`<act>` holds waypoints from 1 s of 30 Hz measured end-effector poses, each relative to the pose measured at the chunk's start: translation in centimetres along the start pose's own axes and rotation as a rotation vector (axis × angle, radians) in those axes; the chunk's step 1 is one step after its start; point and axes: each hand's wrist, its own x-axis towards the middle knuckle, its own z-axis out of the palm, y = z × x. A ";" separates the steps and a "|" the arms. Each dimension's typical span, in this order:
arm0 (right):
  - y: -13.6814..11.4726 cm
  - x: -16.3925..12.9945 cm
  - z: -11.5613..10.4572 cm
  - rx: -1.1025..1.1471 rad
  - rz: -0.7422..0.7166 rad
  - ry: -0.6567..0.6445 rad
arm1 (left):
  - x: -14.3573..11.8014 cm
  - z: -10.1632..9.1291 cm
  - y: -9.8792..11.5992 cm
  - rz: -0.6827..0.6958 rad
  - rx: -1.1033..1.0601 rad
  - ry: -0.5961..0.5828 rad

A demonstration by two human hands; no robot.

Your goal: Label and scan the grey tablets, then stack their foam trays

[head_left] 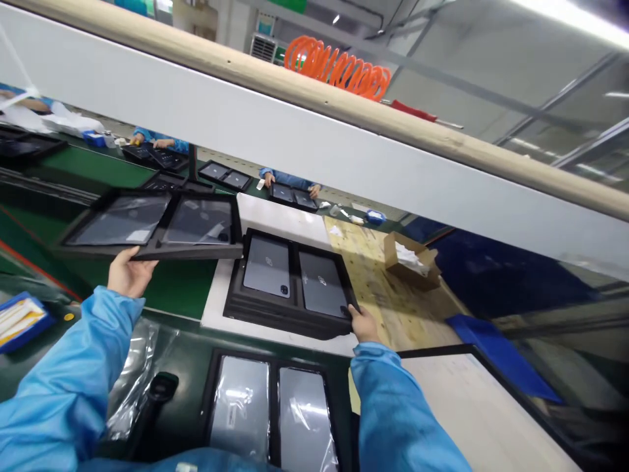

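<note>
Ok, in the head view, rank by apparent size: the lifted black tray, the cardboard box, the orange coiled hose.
1. Lifted black tray, in the left hand.
2. Orange coiled hose.
3. Cardboard box.
Hose and box look close; distance makes that unsure.

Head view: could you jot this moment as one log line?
left hand: holds lifted black tray | right hand: on corner of tray stack | nearby: cardboard box

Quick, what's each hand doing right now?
Left hand: closed on the raised black tray.
Right hand: gripping the stacked tray's corner.
</note>
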 end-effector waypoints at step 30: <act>16.2 -28.2 -7.4 0.277 0.095 -0.369 | -36.9 -15.6 -24.8 -0.660 0.569 -0.268</act>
